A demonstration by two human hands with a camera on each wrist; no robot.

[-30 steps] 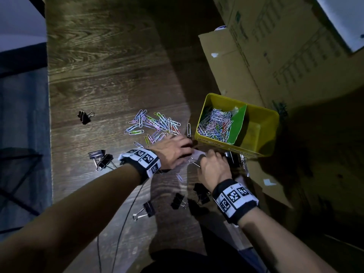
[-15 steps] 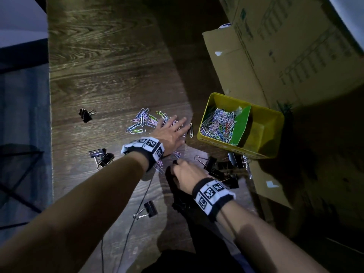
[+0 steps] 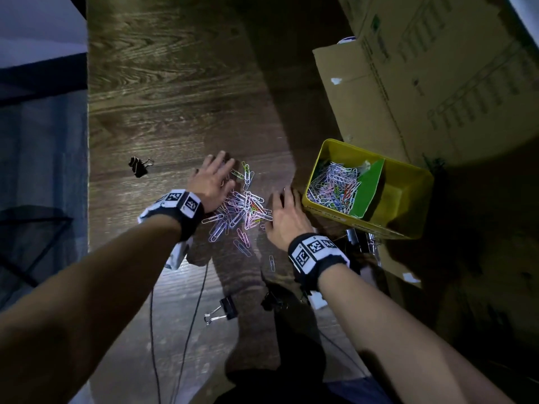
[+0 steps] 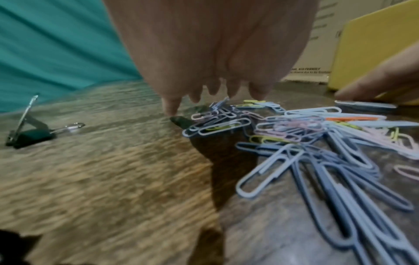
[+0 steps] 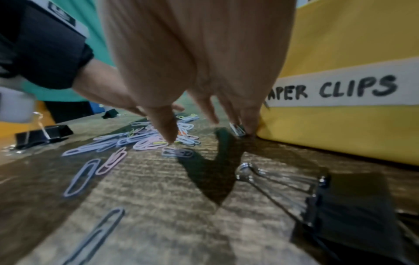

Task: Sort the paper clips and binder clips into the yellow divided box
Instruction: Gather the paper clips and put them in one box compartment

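A loose heap of pastel paper clips (image 3: 243, 207) (image 4: 301, 129) (image 5: 145, 139) lies on the wooden table between my two hands. My left hand (image 3: 213, 179) (image 4: 213, 100) lies flat with straight fingers on the heap's left edge, fingertips touching the table. On the heap's right side, beside the yellow divided box (image 3: 411, 182) (image 5: 340, 136), my right hand (image 3: 284, 212) (image 5: 204, 125) rests spread, fingertips down. The box's left compartment holds many paper clips (image 3: 332, 188), behind a green divider (image 3: 369, 189). A label on its wall reads "PAPER CLIPS". Neither hand holds anything.
Black binder clips lie scattered: one far left (image 3: 140, 167) (image 4: 29, 132), one near me (image 3: 223, 310), another (image 3: 272, 301), and several in front of the box (image 3: 361, 240) (image 5: 335, 202). A large cardboard box (image 3: 423, 71) stands behind the yellow box. Thin cables (image 3: 186, 330) cross the near table.
Both hands moved forward onto the paper clip heap. The right hand left the binder clips near the box and now lies spread beside the box. The paper clips are bunched closer together.
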